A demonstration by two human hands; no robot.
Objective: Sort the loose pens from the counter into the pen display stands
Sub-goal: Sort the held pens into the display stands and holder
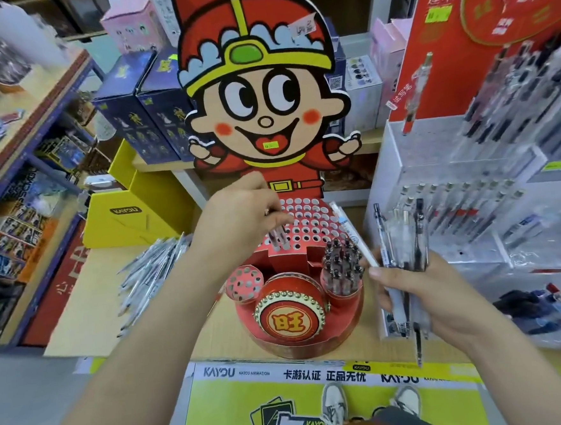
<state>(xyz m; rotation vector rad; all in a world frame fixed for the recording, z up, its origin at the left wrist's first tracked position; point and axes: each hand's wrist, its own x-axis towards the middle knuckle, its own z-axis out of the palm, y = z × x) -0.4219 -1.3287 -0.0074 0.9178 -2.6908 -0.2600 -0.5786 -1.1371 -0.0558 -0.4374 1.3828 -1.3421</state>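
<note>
Fingers of my left hand pinch two clear pens above the red cartoon pen stand, their lower ends down at the holes of its perforated back tier. My right hand, just right of the stand, is wrapped round a bundle of pens that stands upright in my grip. One white pen leans out from my thumb over the stand's right side. On the stand's front right, a round cup is packed with dark-capped pens. On its front left sits a small round perforated holder, tilted. Left of the stand, loose pens lie heaped on the counter. Right of it stands a clear acrylic display with rows of pens
</note>
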